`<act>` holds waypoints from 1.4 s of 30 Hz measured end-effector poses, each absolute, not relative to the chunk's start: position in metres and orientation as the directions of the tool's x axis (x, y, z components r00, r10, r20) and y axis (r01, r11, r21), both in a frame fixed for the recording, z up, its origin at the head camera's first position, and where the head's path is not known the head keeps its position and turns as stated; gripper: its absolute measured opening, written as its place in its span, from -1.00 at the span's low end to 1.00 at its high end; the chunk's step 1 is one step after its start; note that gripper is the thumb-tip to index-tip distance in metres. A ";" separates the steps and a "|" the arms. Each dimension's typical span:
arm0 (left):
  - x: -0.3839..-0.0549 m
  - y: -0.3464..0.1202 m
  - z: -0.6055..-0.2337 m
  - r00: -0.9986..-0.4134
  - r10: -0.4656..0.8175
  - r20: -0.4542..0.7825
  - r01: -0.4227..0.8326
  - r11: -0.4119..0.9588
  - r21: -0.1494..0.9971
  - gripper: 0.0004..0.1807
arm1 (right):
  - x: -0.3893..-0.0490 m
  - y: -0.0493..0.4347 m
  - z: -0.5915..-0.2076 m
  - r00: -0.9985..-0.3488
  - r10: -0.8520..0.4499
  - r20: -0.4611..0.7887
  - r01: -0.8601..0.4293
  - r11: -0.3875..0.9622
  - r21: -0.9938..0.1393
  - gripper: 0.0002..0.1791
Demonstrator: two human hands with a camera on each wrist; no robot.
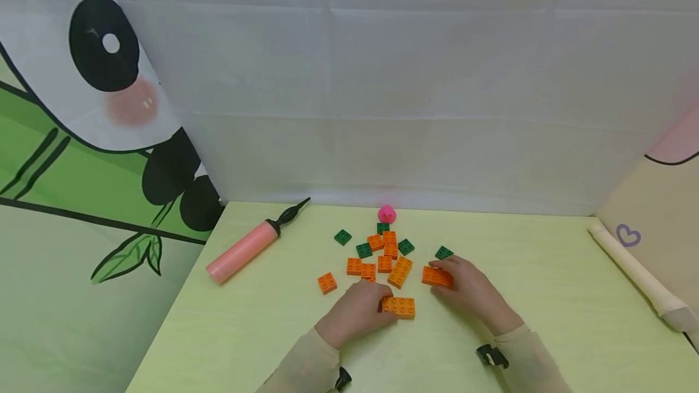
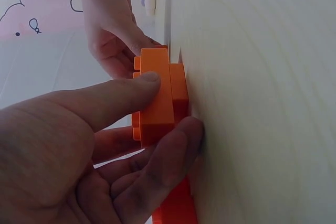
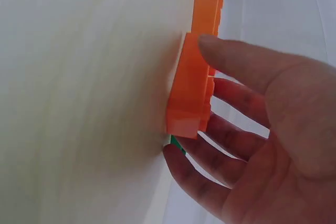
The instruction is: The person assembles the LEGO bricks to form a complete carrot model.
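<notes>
Near the middle of the pale counter (image 1: 262, 338), both my hands are holding bricks. My left hand (image 1: 356, 313) grips an orange eight-stud brick (image 1: 403, 307), thumb on its near side and fingers on the far one; another orange piece shows by its underside, though I cannot tell whether they are joined. My right hand (image 1: 474, 292) holds a deeper-orange brick (image 1: 437, 276) between thumb and fingers, with a green brick (image 1: 444, 253) just beyond my fingertips. Between and past my hands lie loose bricks, among them a long orange brick (image 1: 400, 272). A pink ball (image 1: 387, 214) sits at the back, and a pink pump (image 1: 243, 253) lies off to the left.
</notes>
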State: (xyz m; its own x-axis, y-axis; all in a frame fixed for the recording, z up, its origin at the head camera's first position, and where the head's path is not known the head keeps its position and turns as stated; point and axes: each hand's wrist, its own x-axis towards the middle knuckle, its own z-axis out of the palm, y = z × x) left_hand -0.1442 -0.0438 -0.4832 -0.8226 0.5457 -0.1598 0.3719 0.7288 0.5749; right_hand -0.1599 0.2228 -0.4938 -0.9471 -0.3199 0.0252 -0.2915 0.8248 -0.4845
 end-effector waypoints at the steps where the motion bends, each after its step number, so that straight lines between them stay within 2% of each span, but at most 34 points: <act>1: -0.144 -0.044 -0.483 -0.823 0.545 -0.163 0.370 0.730 0.574 -0.68 | -0.160 0.222 -0.495 -0.948 -0.318 0.027 -0.291 0.826 -0.482 -0.50; 10: -0.144 -0.044 -0.486 -0.823 0.549 -0.148 0.382 0.726 0.572 -0.67 | -0.159 0.217 -0.498 -0.950 -0.309 0.045 -0.293 0.831 -0.473 -0.60; 26: -0.143 -0.044 -0.486 -0.825 0.549 -0.136 0.381 0.718 0.583 -0.66 | -0.159 0.222 -0.490 -0.954 -0.297 0.027 -0.272 0.830 -0.487 -0.61; 34: -0.143 -0.045 -0.485 -0.827 0.547 -0.131 0.381 0.716 0.585 -0.64 | -0.153 0.218 -0.472 -0.919 -0.385 0.079 -0.365 0.762 -0.535 -0.66; 42: -0.144 -0.046 -0.485 -0.820 0.558 -0.124 0.389 0.704 0.594 -0.65 | -0.145 0.208 -0.462 -0.879 -0.472 0.058 -0.408 0.685 -0.604 -0.73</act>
State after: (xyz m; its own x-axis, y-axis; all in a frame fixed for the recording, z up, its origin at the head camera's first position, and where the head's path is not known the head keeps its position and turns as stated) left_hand -0.1444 -0.0457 -0.4846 -0.8204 0.5581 -0.1241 0.3891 0.7040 0.5941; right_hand -0.1453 0.2082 -0.4618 -0.8795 -0.4724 0.0578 -0.4075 0.6847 -0.6043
